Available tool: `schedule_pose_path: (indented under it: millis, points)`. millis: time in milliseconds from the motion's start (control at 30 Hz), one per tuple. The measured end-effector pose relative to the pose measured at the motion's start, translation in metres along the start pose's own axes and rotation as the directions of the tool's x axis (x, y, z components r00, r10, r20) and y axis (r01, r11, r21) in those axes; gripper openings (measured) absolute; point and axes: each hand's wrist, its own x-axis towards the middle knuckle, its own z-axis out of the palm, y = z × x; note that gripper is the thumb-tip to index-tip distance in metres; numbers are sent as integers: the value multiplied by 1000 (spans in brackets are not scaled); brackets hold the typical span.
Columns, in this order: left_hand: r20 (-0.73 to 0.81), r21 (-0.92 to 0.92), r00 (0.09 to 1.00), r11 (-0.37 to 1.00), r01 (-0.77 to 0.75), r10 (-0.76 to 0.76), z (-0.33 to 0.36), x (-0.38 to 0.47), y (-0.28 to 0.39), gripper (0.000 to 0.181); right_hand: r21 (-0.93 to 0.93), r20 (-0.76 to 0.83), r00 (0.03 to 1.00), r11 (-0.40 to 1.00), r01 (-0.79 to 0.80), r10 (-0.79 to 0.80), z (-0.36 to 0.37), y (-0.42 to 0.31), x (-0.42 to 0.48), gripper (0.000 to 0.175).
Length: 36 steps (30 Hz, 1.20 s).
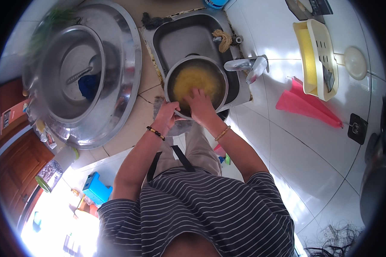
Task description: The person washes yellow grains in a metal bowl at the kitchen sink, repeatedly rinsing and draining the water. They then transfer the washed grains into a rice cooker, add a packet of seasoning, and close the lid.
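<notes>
A round metal bowl (167, 88) stands over the near end of the stainless steel sink (183, 40). Cloudy water fills part of it, with a mass of small yellow grains (196, 77) under the surface; their exact kind cannot be told. My left hand (166, 113) grips the bowl's near-left rim, thumb on top. My right hand (200, 104) reaches in over the near rim, its fingers apart and fingertips dipped among the grains. What lies under those fingertips is hidden.
A tap (241, 65) juts from the tiled wall at the right, near a cloth-wrapped spout (224, 40). On the left, a large metal basin (98, 41) holding a ladle (78, 75) rests on a wide tray (125, 64). A cream rack (325, 64) and pink cloth (305, 102) hang on the wall.
</notes>
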Motion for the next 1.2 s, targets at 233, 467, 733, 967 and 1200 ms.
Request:
schedule_pose_path:
  millis: [233,467,733,967,1200]
  points:
    - [33,-14,998,998,58,-57,-10,6,2,27,-44,-119,991,997,-59,53,-13,23,26,34]
    - [6,21,1000,999,28,-29,-2,-1,7,5,129,-103,991,987,100,-88,14,-4,28,33]
    - [27,13,1000,1000,-6,6,-8,7,7,16,29,-108,994,999,-19,22,-19,-1,2,45]
    - [-6,34,997,996,-83,83,-10,6,22,33,519,-462,848,855,20,261,-33,21,-20,42]
    - [-77,1,986,989,-147,146,-13,9,34,17,996,-48,761,90,-13,647,26,65,-30,31]
